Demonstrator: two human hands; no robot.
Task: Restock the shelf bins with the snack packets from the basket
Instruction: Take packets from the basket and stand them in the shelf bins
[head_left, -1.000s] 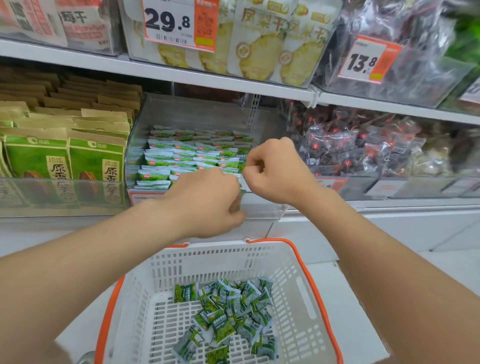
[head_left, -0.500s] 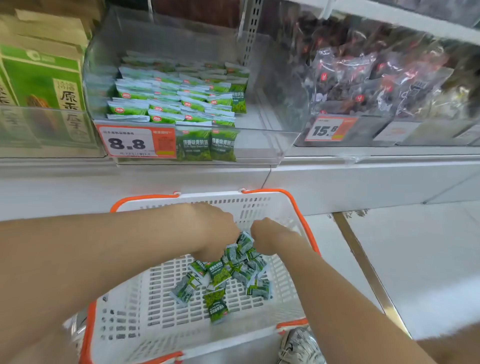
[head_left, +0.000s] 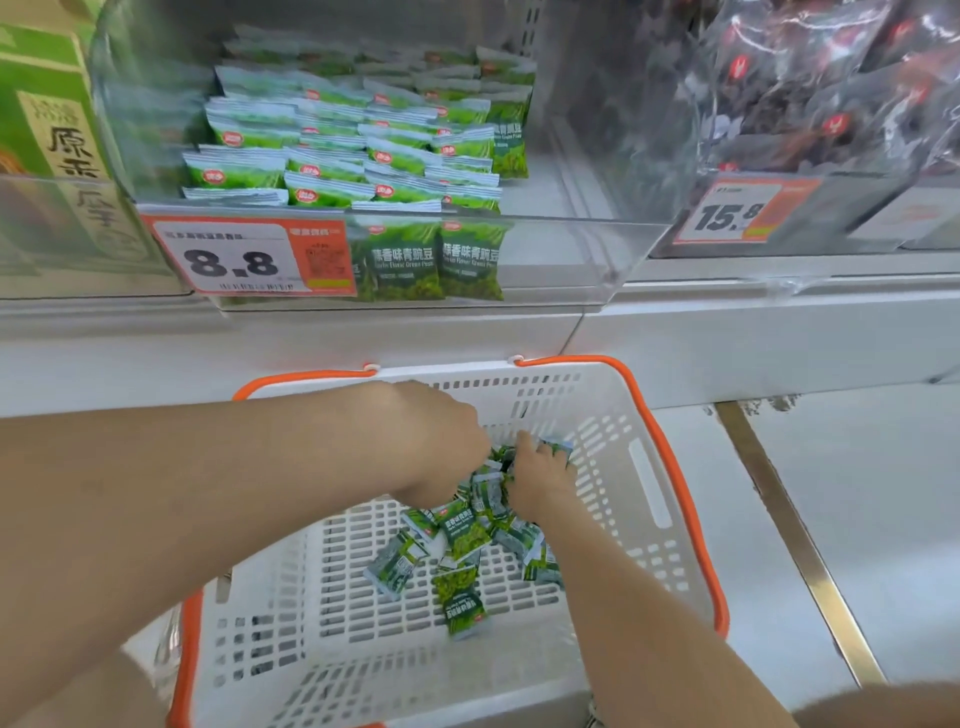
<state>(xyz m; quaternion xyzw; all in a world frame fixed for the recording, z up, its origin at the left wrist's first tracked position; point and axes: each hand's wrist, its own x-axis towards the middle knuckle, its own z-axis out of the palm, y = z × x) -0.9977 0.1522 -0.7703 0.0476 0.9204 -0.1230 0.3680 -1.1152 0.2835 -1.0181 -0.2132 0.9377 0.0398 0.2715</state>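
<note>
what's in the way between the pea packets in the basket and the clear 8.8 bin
Nothing visible. The left hand and right hand are down on the pea packets in the basket, and the clear bin above looks open-topped; only its front wall must be cleared.

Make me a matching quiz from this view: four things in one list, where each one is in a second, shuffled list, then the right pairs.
Things
1. 8.8 price tag
2. 15.8 price tag
3. right hand
4. orange handle

Places
A. along the rim of the white basket
B. on the front of the clear bin holding green pea packets
C. down among the loose packets in the basket
D. in front of the dark packets

Pairs: 1-B, 2-D, 3-C, 4-A
</note>
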